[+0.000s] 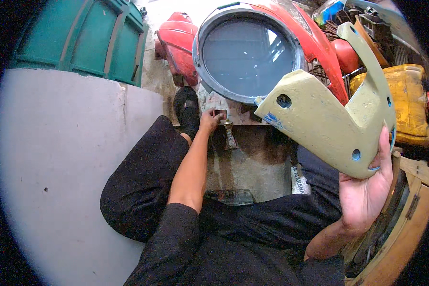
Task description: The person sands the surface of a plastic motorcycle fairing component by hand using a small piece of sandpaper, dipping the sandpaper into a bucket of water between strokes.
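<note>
A pale olive-yellow motorcycle fairing panel (314,112) is raised at the right, tilted, with bolt holes and blue paint showing at its edges. My right hand (367,195) grips its lower corner, thumb on the face and fingers beneath. Low by the bucket, my left hand (209,121) pinches a small reddish-brown rectangular piece (219,113); its kind is too small to tell. Just beyond those fingers is a small worn, pale metallic object (229,135) on the ledge. The round dark-rimmed bucket (250,57) holds cloudy grey water, and the panel's left tip overlaps its near rim.
Red body panels (178,43) stand left of the bucket, with another red panel (314,43) behind it. A yellow container (400,100) and piled parts crowd the right side. Wooden furniture (405,224) sits near my right arm. A white wall (71,157) and green door (90,35) border the left.
</note>
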Tool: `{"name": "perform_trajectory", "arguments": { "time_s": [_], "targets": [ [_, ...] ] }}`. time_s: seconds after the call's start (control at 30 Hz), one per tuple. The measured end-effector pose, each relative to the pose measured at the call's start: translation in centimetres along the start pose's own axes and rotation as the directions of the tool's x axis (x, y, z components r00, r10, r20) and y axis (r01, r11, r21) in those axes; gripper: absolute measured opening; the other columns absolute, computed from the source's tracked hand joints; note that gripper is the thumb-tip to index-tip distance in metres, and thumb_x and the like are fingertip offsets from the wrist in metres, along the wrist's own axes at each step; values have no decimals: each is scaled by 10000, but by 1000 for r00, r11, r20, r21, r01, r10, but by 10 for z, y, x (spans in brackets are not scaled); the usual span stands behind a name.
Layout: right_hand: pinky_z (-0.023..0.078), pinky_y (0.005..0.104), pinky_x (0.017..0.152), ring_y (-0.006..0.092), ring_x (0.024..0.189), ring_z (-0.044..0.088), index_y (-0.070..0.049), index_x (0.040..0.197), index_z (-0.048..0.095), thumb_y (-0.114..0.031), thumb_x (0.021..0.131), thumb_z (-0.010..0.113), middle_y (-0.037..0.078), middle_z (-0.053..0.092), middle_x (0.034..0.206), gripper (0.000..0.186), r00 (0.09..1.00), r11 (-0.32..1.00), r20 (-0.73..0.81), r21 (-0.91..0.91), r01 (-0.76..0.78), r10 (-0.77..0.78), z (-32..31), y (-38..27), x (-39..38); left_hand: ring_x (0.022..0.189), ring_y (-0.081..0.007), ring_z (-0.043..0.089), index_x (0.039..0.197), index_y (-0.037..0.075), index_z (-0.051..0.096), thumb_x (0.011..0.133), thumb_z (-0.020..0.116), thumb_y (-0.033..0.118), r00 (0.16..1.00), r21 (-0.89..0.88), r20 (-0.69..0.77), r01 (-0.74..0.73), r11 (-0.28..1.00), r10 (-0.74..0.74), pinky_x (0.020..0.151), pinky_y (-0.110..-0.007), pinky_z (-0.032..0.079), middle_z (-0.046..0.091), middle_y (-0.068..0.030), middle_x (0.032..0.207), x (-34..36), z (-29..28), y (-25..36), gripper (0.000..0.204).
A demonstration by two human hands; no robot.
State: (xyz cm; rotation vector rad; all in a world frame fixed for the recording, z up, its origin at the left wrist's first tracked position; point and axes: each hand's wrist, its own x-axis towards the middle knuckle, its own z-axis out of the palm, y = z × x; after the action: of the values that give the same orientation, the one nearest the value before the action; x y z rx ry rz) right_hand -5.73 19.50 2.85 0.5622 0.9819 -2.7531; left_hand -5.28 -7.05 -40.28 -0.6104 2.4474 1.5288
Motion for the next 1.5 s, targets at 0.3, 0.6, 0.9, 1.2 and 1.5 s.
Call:
{"name": "perform_trajectory", "arguments": {
  "time_s": [0.3,0.6,0.9,1.2,1.5],
  "targets": [
    [386,480,997,247,1174,500,-60,1287,450,-262,980,368,130,515,1273,377,999,1000,20,12,-27,27,2,1,-1,690,-201,595,860,24,652,725,709,186,1000,52,-28,-10,999,12,670,-337,468,647,-98,747,2,-4,-8,218],
    [390,480,997,249,1178,496,-66,1293,444,-261,981,365,133,508,1279,376,1000,1000,8,-4,-22,22,3,0,-1,680,-190,580,840,3,631,728,715,184,1000,1,-2,-1,1000,1,652,-337,460,627,-101,724,3,-3,-7,229],
    [420,462,974,239,1167,507,-73,1284,455,-263,980,369,118,518,1272,368,1000,1000,1,7,-19,19,2,1,-1,663,-178,570,841,-27,610,698,737,230,998,102,6,69,992,-70,614,-338,451,621,-97,714,10,-7,-21,321],
    [440,438,959,224,1149,523,-76,1271,464,-256,977,383,108,531,1258,354,999,1000,-28,-26,-16,15,3,0,-2,625,-158,568,911,-42,608,730,723,198,978,-13,-12,208,978,-208,559,-323,450,626,-80,730,1,-6,3,322],
    [420,441,978,222,1159,513,-75,1271,460,-255,972,398,104,525,1266,354,1000,1000,-26,-15,-15,15,3,2,-1,567,-129,507,657,81,405,812,681,251,979,-265,80,202,943,-187,497,-288,417,525,-21,640,0,-5,-15,359]
  ]
}}
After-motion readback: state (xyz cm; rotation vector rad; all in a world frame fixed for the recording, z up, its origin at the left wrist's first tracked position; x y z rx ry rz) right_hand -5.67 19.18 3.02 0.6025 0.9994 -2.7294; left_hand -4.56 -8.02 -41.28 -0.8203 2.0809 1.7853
